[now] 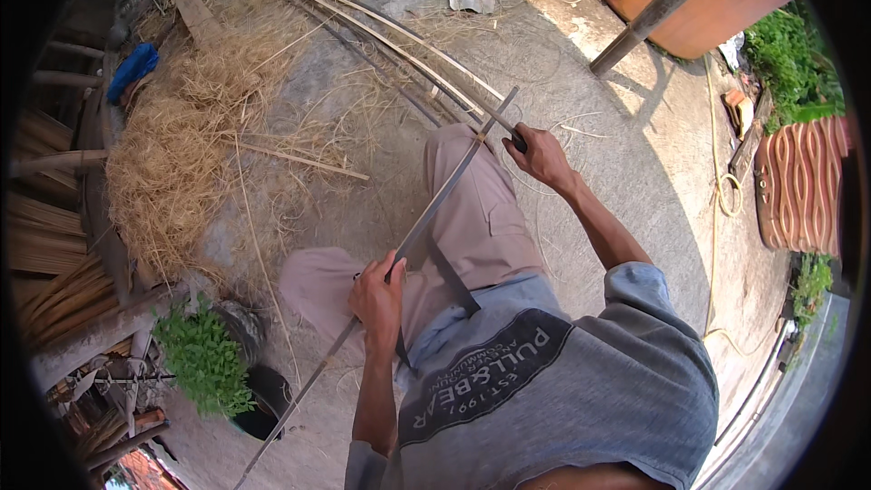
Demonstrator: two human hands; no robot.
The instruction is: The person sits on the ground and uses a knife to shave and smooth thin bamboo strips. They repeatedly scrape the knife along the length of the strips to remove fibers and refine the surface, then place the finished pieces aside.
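A long, narrow grey-brown strip (441, 192), which looks like split bamboo, slants across my lap from beyond my right knee to the lower left. Wrapped round its middle, my left hand (376, 298) grips it, with a piece of something black at the fingers. My right hand (544, 159) is closed on the dark handle of a knife (519, 138). Its thin blade points up and left, meeting the strip near my raised knee. A dark flat band (450, 278) lies over my trousers between the two legs; I cannot tell what it is.
Curly shavings (195, 136) heap on the concrete at the left. Several long strips (390, 34) lie beyond my knee. A green potted plant (204, 358) stands lower left, bundled sticks (50, 236) at the far left. An orange container (685, 0) and pole (653, 18) are upper right.
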